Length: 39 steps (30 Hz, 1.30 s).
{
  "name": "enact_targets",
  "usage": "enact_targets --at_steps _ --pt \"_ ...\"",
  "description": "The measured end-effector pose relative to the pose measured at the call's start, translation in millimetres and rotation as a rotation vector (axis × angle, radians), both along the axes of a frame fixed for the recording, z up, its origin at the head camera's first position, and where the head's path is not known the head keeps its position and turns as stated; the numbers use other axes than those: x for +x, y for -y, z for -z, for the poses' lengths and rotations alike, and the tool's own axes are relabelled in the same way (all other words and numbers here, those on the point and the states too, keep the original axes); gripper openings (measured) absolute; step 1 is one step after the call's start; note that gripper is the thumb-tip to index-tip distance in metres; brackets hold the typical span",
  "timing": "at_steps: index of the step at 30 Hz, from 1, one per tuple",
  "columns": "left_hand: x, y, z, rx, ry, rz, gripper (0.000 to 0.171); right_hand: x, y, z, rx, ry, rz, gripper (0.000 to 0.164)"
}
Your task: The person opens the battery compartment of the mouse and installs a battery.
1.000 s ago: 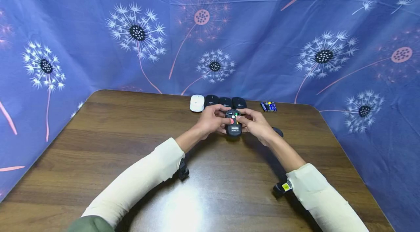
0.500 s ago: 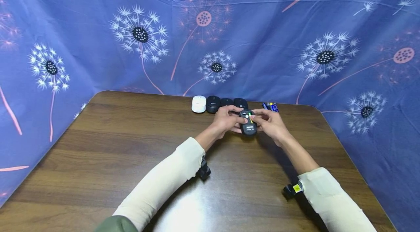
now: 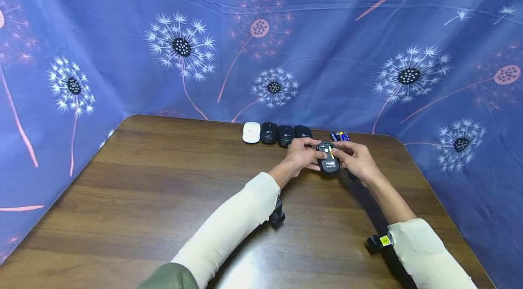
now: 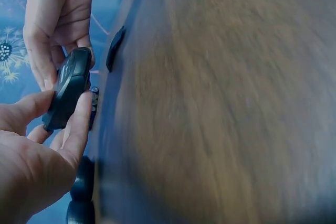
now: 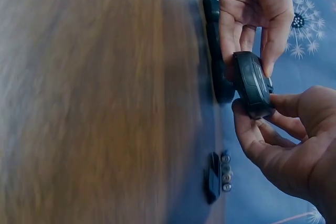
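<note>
A black computer mouse (image 3: 329, 167) is held above the far right part of the table, underside up. Its battery slot is uncovered, with a yellow-green battery (image 3: 332, 154) showing inside. My left hand (image 3: 301, 154) grips the mouse from the left, thumb on the underside and fingers beneath. From the other side my right hand (image 3: 358, 159) holds it too, its thumb at the battery slot. In the right wrist view both hands close around the edges of the mouse (image 5: 251, 85). A dark, flat cover-like piece (image 3: 351, 175) lies on the table, partly behind the right hand.
Along the table's back edge stand a white mouse (image 3: 251, 132) and several black mice (image 3: 269, 133) in a row. Several blue batteries (image 3: 340, 136) lie right of them. A blue dandelion-print cloth (image 3: 327, 53) hangs behind the wooden table (image 3: 163, 189).
Both hands have moved to the right together with the mouse, away from in front of the black mice. The head view has shifted slightly. The grip on the mouse stays much the same.
</note>
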<state>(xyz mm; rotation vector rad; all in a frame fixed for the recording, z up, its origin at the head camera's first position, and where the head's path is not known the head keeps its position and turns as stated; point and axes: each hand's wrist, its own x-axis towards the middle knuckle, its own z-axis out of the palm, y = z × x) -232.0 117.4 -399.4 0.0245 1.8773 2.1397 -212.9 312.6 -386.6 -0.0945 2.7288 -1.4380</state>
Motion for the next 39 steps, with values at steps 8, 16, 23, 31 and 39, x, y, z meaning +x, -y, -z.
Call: enact_targets --at_steps 8,16,23,31,39 --pt "5.8 -33.1 -0.1 -0.002 0.046 -0.067 0.041 6.8 -22.7 -0.7 0.037 0.003 0.023 0.053" --pt "15.9 -58.0 -11.2 -0.005 0.039 -0.097 0.037 12.5 -50.9 -5.9 0.047 0.004 0.069 0.056" --pt "20.4 -73.7 -9.5 -0.032 0.064 -0.097 0.032 21.2 -68.4 -3.4 0.107 0.033 0.078 0.057" --pt "28.4 -89.7 -10.4 -0.010 0.086 -0.088 0.029 31.7 -85.8 -7.5 0.170 0.056 0.085 0.059" --pt "34.1 -104.1 -0.3 -0.121 0.131 -0.088 0.028 38.4 -98.4 -5.3 0.194 0.156 0.074 0.060"
